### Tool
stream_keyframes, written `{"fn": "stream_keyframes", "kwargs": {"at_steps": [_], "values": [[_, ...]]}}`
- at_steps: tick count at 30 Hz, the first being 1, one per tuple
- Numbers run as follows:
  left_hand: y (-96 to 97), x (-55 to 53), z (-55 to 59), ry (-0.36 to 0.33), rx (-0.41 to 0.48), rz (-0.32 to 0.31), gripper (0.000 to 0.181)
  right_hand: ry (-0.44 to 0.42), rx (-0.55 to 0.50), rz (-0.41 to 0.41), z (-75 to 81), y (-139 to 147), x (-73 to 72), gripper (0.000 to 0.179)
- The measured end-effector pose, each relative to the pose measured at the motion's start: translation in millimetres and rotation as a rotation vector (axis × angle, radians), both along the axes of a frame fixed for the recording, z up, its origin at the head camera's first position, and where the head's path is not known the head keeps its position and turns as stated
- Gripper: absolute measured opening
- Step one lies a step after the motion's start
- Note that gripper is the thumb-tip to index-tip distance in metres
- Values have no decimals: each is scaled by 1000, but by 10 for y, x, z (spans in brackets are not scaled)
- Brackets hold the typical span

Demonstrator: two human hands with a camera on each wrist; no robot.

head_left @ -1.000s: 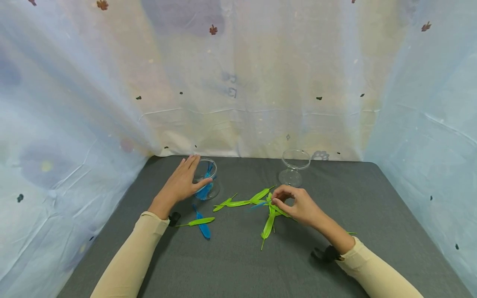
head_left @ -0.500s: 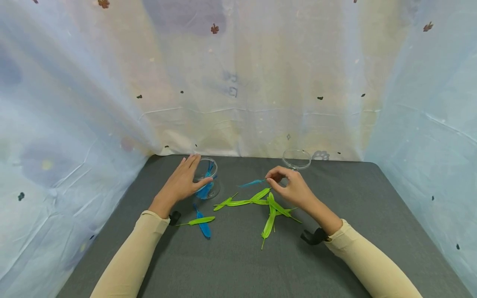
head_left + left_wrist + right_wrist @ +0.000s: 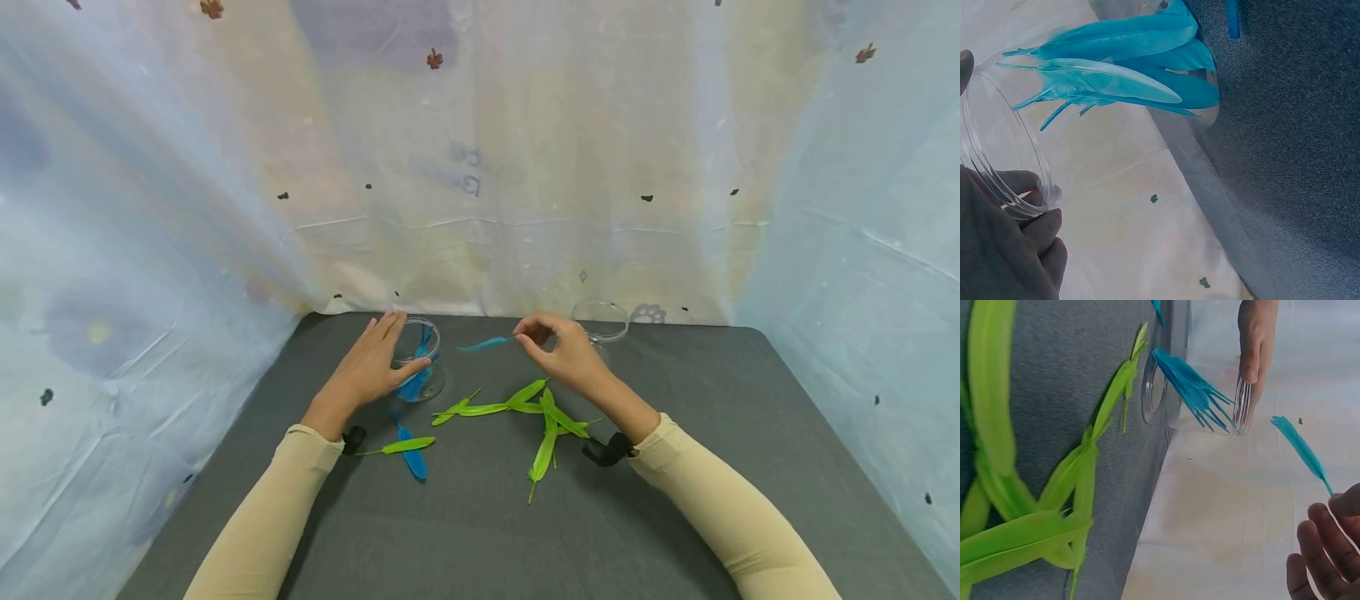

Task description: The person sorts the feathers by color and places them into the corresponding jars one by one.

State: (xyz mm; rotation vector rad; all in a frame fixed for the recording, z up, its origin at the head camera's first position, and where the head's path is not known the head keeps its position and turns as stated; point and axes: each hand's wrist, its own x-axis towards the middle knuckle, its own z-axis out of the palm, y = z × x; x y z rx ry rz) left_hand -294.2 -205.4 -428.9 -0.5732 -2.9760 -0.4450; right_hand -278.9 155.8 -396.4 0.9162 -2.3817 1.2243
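My left hand (image 3: pixel 367 364) holds the rim of a clear footed cup (image 3: pixel 1035 147), thumb on one side and fingers curled round the other. Several blue feathers (image 3: pixel 1141 69) stand inside that cup, quills up. Between thumb and fingertips, my right hand (image 3: pixel 561 350) pinches the quill of a single blue feather (image 3: pixel 487 342). It is raised above the table, to the right of the cup, its vane pointing left. Green feathers (image 3: pixel 545 446) lie in a loose, overlapping chain on the table, below and in front of my right hand.
Behind the right hand stands a second clear footed cup (image 3: pixel 613 339), partly hidden. Near the left wrist, a green feather (image 3: pixel 415 445) crosses a blue feather (image 3: pixel 416 468) on the dark tablecloth (image 3: pixel 480 542). A pale patterned curtain (image 3: pixel 510 250) hangs behind the table.
My right hand has lifted the blue feather off the green pile and carried it up and left toward the feather-filled cup. My left hand has stayed at the cup's rim.
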Motion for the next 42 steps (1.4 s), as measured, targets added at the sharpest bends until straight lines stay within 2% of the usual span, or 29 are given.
{"fn": "stream_keyframes", "kwargs": {"at_steps": [7, 17, 23, 31, 42], "values": [[0, 2, 7, 13, -5, -1, 108, 11, -19, 12, 44, -146, -140, 10], [7, -2, -8, -9, -11, 2, 110, 40, 22, 44, 81, -371, -275, 9], [5, -26, -17, 18, -2, 2, 110, 49, 74, 51, 88, -507, -329, 10], [-7, -4, -18, -13, 3, 17, 110, 12, 117, 37, 55, -693, -414, 11], [-23, -7, -2, -5, 9, 8, 111, 4, 180, 47, 84, -913, -476, 9]]}}
